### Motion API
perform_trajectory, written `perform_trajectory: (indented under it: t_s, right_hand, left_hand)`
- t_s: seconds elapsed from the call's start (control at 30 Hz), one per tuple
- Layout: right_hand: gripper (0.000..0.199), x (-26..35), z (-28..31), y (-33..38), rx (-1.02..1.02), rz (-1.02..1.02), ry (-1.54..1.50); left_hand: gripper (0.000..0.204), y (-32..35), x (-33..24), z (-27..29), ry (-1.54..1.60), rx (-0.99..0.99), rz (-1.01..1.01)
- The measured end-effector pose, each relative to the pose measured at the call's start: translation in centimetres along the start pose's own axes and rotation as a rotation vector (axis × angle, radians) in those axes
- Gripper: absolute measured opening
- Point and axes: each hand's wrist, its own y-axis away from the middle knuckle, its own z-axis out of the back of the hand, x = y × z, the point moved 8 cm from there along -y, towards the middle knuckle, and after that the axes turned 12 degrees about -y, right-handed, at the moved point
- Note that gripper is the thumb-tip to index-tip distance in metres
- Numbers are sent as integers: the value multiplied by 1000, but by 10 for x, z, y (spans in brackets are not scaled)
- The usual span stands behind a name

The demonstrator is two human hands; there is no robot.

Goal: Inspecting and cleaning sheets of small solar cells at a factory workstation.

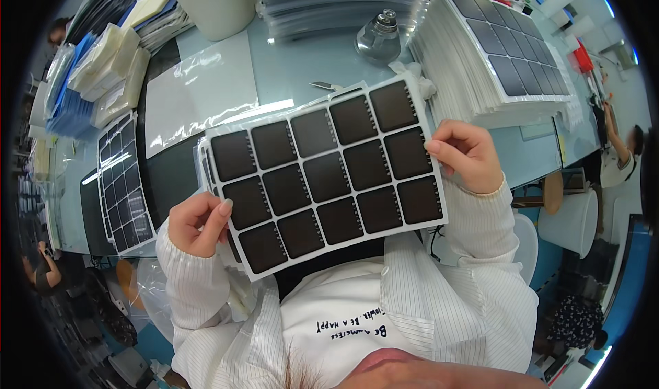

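A white-bordered sheet of dark square stickers (328,176), set in rows, is held up tilted in front of me, its right side higher. My left hand (196,224) pinches its left edge between thumb and fingers. On the opposite edge, my right hand (469,157) pinches it near the upper right. Edges of at least one more similar sheet show behind it at the left and top. How far those sheets lie below it I cannot tell.
Beyond the sheet, a glass bottle with a metal top (379,37) and a small blade (325,85) rest on the table. A tall stack of similar sheets (508,42) stands at right. Another dark sheet (125,183) lies left, near wrapped packs (110,66). People are in the background.
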Motion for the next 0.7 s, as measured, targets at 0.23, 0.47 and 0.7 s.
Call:
perform_trajectory:
  t_s: [0.23,0.47,0.7]
  right_hand:
    - [11,69,-9,12,-41,603,156]
    - [10,93,-16,20,-60,781,242]
    - [8,105,-10,24,-93,782,229]
  left_hand:
    - [20,19,-38,43,-134,-369,-436]
    - [19,31,-49,64,-208,-527,-559]
    - [20,29,-65,67,-259,-535,-627]
